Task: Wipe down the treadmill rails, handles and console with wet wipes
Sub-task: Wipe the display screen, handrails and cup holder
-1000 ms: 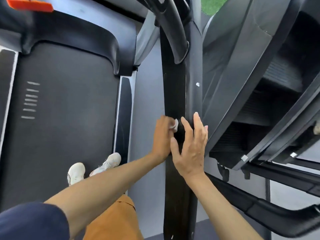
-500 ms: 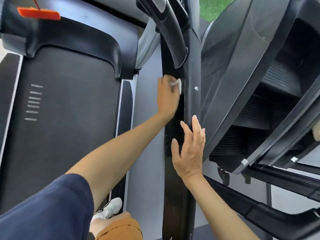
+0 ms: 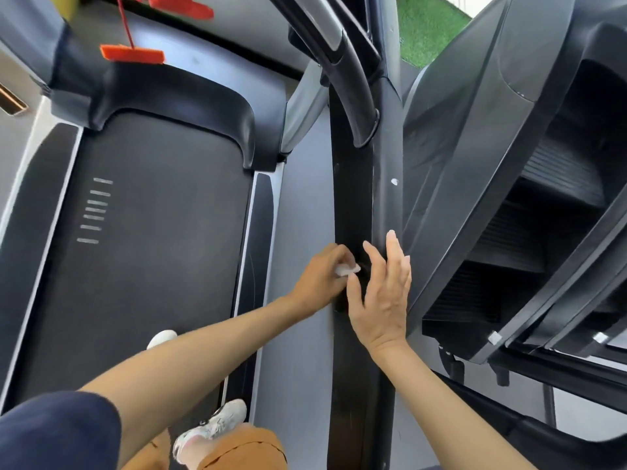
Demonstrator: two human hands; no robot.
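left to right. treadmill belt (image 3: pixel 152 232) at left, with a pale shoe (image 3: pixel 217 425) at the belt's near right edge.

change: left hand (image 3: pixel 322 279) is now low on the right side rail (image 3: pixel 353 184), just beside the right hand. half a second earlier it is well up the rail, close under the end of the curved handle (image 3: pixel 349 79); a second earlier it is low again, where it is now. so one full up-and-down stroke along this stretch.

left hand fingers curl in and pinch a small wadded wet wipe (image 3: pixel 346 269) against the thumb. the wipe touches the rail's dark top face.

right hand (image 3: pixel 383 300) holds the same spot in all three frames: palm flat on the rail, fingers straight and a little spread, thumb out toward the wipe, gripping nothing.

reading: this stretch of rail is getting repeated passes. handle and console look like later work, the console being out of view.

rail: long, upright in view, glossy black strip with a matte grey flank on its right. faint pale scuff along the seam, and a white speck (image 3: pixel 394 181) on the grey flank above the hands, not yet reached.

far right: neighbouring machine (image 3: pixel 509 164) with ribbed steps, untouched.
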